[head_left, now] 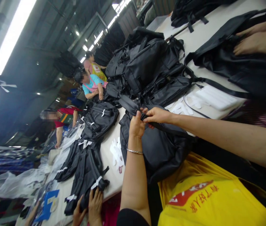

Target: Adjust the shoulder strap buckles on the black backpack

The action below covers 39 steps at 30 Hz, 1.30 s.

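The view is tilted hard. My left hand (136, 125), with a thin bracelet on its wrist, and my right hand (157, 115) meet over a black backpack (161, 150) that lies at the table edge against my yellow shirt. Both hands are closed in a pinch on a black strap (129, 106) at the top of that backpack. The strap runs up and left from my fingers towards a heap of black backpacks (144, 62).
More black backpacks (97, 119) lie along the pale table (110, 175), with white paper tags (117, 153) and a white stack (215, 97). Another person's hands (260, 39) rest on a bag at top right. A further pair of hands (92, 205) grips a bag at the bottom. Workers stand beyond.
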### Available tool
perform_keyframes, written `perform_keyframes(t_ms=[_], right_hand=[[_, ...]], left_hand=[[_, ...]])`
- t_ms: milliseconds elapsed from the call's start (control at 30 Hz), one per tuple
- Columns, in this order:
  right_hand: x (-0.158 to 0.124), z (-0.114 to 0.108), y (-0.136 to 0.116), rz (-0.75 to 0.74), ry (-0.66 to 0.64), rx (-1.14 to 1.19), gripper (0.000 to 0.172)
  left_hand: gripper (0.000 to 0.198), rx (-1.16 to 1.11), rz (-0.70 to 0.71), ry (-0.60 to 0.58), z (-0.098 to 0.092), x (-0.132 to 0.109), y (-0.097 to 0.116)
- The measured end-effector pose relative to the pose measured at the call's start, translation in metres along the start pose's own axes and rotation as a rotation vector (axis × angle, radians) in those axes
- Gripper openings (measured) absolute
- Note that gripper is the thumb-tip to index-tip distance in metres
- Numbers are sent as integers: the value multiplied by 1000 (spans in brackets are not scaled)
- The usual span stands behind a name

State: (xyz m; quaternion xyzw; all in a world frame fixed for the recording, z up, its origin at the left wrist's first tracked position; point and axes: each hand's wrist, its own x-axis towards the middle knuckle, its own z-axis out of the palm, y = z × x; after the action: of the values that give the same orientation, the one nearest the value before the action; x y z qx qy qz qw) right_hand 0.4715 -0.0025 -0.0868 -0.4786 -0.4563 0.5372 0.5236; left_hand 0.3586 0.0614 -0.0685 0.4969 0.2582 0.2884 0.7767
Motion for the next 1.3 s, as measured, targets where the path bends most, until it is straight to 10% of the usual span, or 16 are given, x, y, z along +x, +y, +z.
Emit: perform_keyframes(t_ms=[833,1300], right_hand=[[-10,12,50,64,-91,512,25],[0,13,15,223,203,179,8]], left_hand=[[25,-123,-366,424,-2,0,-24],[18,31,-5,575,17,14,-27]])
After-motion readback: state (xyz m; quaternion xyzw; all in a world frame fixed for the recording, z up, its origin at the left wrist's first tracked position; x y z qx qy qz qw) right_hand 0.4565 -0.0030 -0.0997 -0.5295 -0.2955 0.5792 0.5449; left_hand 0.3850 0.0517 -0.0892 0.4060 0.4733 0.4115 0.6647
